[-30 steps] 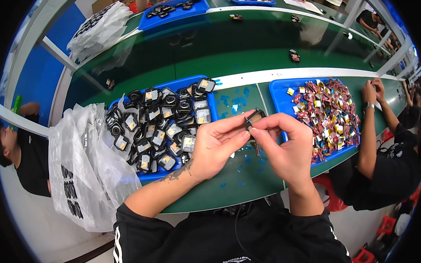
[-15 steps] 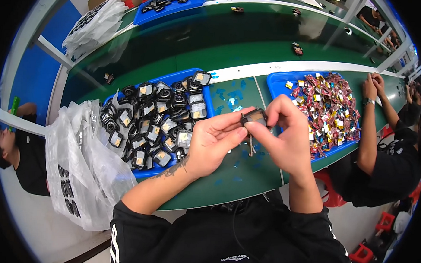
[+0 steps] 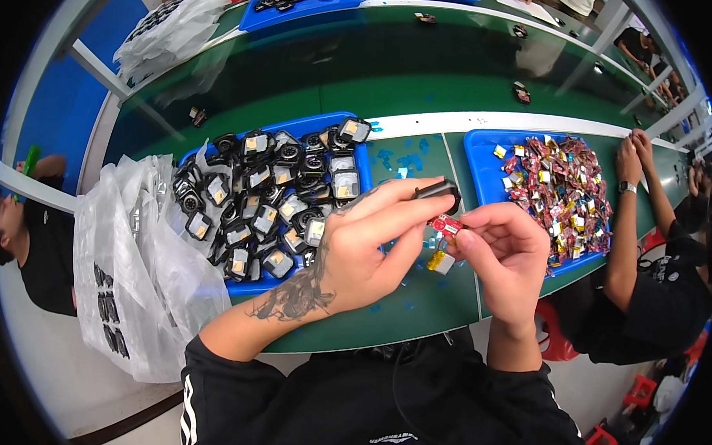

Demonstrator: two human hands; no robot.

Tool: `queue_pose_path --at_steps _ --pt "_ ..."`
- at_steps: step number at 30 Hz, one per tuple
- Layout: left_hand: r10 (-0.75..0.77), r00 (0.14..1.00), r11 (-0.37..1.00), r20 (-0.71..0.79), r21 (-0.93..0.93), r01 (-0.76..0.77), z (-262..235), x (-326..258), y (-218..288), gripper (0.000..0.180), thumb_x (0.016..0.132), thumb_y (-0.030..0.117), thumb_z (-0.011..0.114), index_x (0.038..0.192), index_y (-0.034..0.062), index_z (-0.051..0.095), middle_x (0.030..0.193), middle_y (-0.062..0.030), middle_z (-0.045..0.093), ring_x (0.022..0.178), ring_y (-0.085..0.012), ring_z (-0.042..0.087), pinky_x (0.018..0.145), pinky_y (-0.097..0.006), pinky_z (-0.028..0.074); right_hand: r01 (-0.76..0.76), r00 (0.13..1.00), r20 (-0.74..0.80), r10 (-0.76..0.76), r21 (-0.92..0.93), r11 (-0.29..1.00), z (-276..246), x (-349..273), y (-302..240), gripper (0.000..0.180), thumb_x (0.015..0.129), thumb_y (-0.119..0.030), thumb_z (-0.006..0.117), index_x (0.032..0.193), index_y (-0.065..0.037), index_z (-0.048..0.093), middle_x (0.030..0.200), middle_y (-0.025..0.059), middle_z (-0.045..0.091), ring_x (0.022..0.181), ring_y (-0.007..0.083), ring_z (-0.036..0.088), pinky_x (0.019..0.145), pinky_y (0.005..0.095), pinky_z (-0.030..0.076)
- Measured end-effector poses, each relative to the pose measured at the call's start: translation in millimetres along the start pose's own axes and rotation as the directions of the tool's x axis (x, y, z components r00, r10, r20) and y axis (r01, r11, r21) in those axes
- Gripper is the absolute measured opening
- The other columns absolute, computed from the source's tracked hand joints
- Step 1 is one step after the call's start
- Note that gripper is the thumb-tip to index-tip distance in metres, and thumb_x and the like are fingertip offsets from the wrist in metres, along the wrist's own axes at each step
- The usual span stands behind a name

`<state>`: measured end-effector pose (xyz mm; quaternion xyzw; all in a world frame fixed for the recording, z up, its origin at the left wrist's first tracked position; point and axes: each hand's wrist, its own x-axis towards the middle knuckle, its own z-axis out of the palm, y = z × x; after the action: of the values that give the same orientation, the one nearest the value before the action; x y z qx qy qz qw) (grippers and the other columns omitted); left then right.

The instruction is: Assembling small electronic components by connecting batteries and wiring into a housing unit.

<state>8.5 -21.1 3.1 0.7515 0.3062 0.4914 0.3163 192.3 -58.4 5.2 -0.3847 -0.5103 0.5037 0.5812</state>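
Above the near edge of the green table, my left hand point(image 3: 371, 250) grips a small black plastic housing point(image 3: 443, 192) between its fingers, held on edge. Just right of it, my right hand point(image 3: 507, 263) pinches a small red circuit board point(image 3: 448, 225) between thumb and forefinger. A silver and yellow block point(image 3: 440, 261), like a small battery, hangs below the board. The board is close beside the left fingertips; whether they touch it I cannot tell. To the left, a blue tray point(image 3: 364, 156) is heaped with black housings point(image 3: 283, 175). On the right, another blue tray point(image 3: 476, 152) holds piled red boards point(image 3: 565, 187).
Blue film scraps point(image 3: 409, 161) litter the table between the trays. White plastic bags point(image 3: 135, 270) hang at the left edge. Beyond a white rail point(image 3: 422, 120), a green belt point(image 3: 377, 58) carries scattered small pieces. A co-worker's arm point(image 3: 626, 232) rests at the right.
The housing has turned on edge in my left hand, which now shows its back. My right hand has left the housing, moved down and right, and now holds a red circuit board.
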Motion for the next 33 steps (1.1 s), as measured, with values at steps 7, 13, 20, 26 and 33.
queue_pose_path --at_steps 7,13,20,26,33 --pt "0.312 0.944 0.886 0.104 0.328 -0.329 -5.2 5.5 -8.0 0.027 0.075 -0.005 0.072 0.101 0.0004 0.071 0.114 -0.0156 0.066 0.088 -0.0242 0.07 0.07 -0.03 0.058 -0.08 0.996 0.042 0.076 0.078 0.994 -6.0 -0.3 0.1 0.013 0.087 0.007 0.064 0.099 0.005 0.061 0.1 0.0123 0.066 0.091 0.0147 0.066 0.078 0.0253 0.056" --pt "-0.105 0.962 0.994 0.251 0.047 0.096 -8.1 4.5 -0.3 0.017 0.082 -0.004 0.068 0.099 -0.0036 0.07 0.098 -0.0112 0.067 0.083 -0.0163 0.068 0.075 -0.023 0.055 -0.207 0.974 0.15 0.169 0.293 0.933 -23.6 7.8 8.5 0.014 0.081 0.007 0.068 0.093 0.001 0.064 0.104 0.0093 0.058 0.095 0.0136 0.058 0.085 0.0263 0.047" --pt "-0.506 0.812 0.731 0.292 -0.355 0.583 4.4 -0.9 -1.1 0.019 0.09 -0.002 0.063 0.107 -0.0106 0.065 0.105 -0.0103 0.063 0.091 -0.0123 0.065 0.083 -0.024 0.055 -0.049 0.998 -0.044 0.047 -0.037 0.998 -1.9 0.1 6.2 0.024 0.082 0.009 0.068 0.104 0.002 0.06 0.1 0.0067 0.062 0.089 0.0096 0.06 0.074 0.0215 0.05" --pt "-0.377 0.907 0.749 0.187 -0.514 0.418 11.5 -3.9 -6.9 0.036 0.09 -0.005 0.059 0.127 -0.0052 0.058 0.114 -0.0097 0.057 0.104 -0.0151 0.062 0.093 -0.027 0.054 0.056 0.986 -0.15 -0.072 -0.11 0.992 6.3 5.1 26.3 0.024 0.083 0.005 0.071 0.102 0.001 0.057 0.093 0.0056 0.064 0.082 0.0083 0.062 0.071 0.0203 0.051" --pt "-0.397 0.905 0.72 0.15 -0.561 0.409 17.1 -8.6 -14.2 0.037 0.091 -0.006 0.056 0.128 -0.0066 0.055 0.126 -0.0134 0.056 0.113 -0.019 0.06 0.096 -0.03 0.052 0.116 0.964 -0.217 -0.154 -0.18 0.977 12.6 5.1 35.9 0.023 0.083 0.005 0.071 0.101 0.002 0.056 0.092 0.0065 0.063 0.08 0.0081 0.062 0.069 0.0198 0.05"
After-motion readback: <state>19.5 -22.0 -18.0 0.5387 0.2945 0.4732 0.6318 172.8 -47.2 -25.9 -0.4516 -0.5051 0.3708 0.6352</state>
